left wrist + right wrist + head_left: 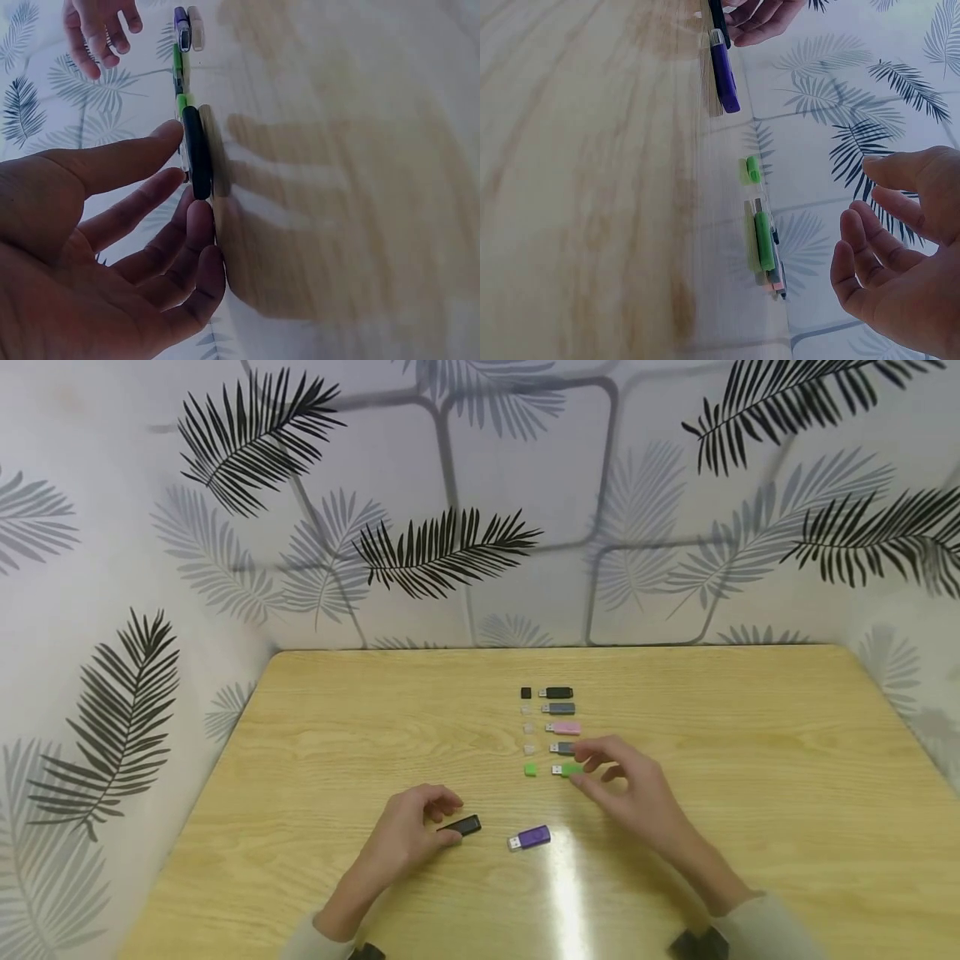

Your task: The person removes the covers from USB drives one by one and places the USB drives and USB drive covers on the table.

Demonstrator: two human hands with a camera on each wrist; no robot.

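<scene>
A black USB stick (pixel 468 825) lies on the table close to my left hand (pixel 408 828). The thumb is at its near side, while the loosely bent fingers spread beyond it; whether the thumb touches it I cannot tell. My right hand (pixel 637 787) hovers by the right end of a green USB stick (pixel 568 770), thumb and fingers apart, and the right wrist view shows nothing between them. Between the hands lies a purple USB stick (pixel 533 837), its metal plug pointing left. To the left of the green stick sits a small green cap (pixel 530 770).
Behind the green stick, more USB sticks lie in a column: grey (pixel 562 748), pink (pixel 564 728), another grey (pixel 561 708) and black (pixel 558 692). Clear caps (pixel 528 749) and a black cap (pixel 526 692) line up to their left. A leaf-patterned wall (pixel 517 602) stands behind the wooden table (pixel 360 718).
</scene>
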